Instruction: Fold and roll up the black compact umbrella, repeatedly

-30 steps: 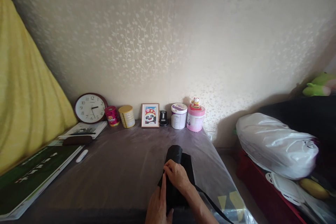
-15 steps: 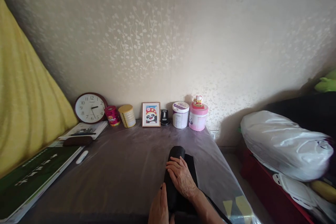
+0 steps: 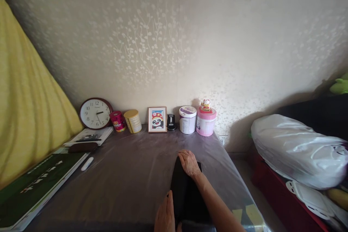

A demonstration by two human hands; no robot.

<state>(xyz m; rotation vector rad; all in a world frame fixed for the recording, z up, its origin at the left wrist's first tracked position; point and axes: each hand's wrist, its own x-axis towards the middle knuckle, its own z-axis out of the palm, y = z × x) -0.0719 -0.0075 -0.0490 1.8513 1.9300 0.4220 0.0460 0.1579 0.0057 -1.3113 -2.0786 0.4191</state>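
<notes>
A black, soft-looking roll of fabric (image 3: 178, 188) lies lengthwise on the table in front of me, with a flatter black part beside it on the right. Whether it is a bag or some other article I cannot tell. My right hand (image 3: 188, 162) is curled over its far end, fingers together. At the near left side, my left hand (image 3: 165, 214) presses against it, fingers held together along its edge and the thumb tip just showing at the bottom. My right forearm hides part of the flat black piece.
A clear-covered grey table (image 3: 130, 177) bears a green book (image 3: 40, 181), a brown case (image 3: 83, 147) and a white pen-like stick (image 3: 87, 164). Along the wall stand a clock (image 3: 95, 113), tins (image 3: 132, 121), a panda picture (image 3: 157, 119) and tubs (image 3: 187, 120). A white plastic bag (image 3: 296, 150) sits right.
My right hand has slid away from me to the far end of the black fabric, which looks flatter and less round now. My left hand stays nearly in place. The view has shifted slightly.
</notes>
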